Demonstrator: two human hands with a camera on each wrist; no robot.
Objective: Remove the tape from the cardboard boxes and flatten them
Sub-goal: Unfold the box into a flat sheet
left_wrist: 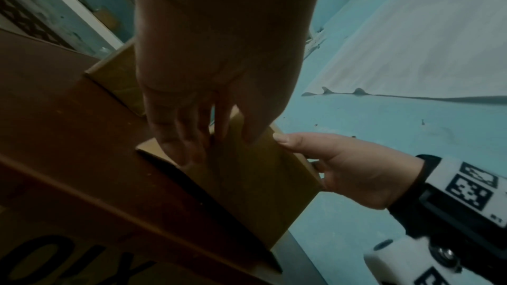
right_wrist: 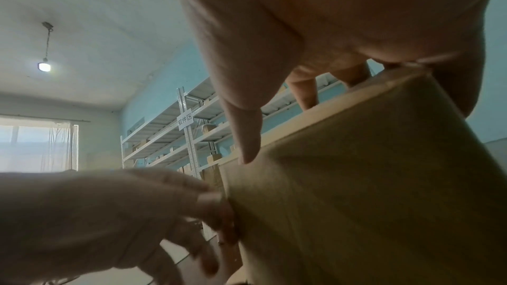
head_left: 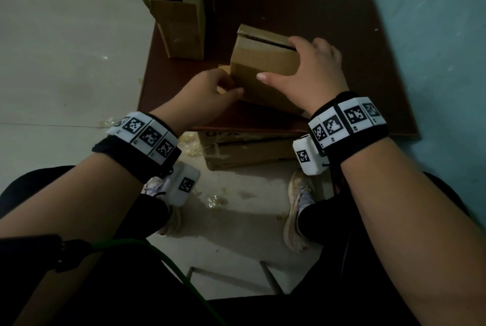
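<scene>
A small brown cardboard box (head_left: 263,65) stands on the dark brown table (head_left: 342,49), with a dark slit open along its top far edge. My right hand (head_left: 307,65) grips it from above: the fingers hook over the far top edge and the thumb lies across the near face. My left hand (head_left: 223,86) pinches the box's lower left end, where a flap sticks out. In the left wrist view the left fingers (left_wrist: 192,138) curl on that end of the box (left_wrist: 255,181). The right wrist view shows the box (right_wrist: 370,192) and the left fingers (right_wrist: 216,214) at its edge.
A taller open cardboard box (head_left: 181,28) stands at the table's back left corner. Another cardboard box (head_left: 244,149) lies on the floor under the table's near edge. Crumpled tape scraps (head_left: 192,141) litter the floor. A teal wall (head_left: 434,23) runs along the right.
</scene>
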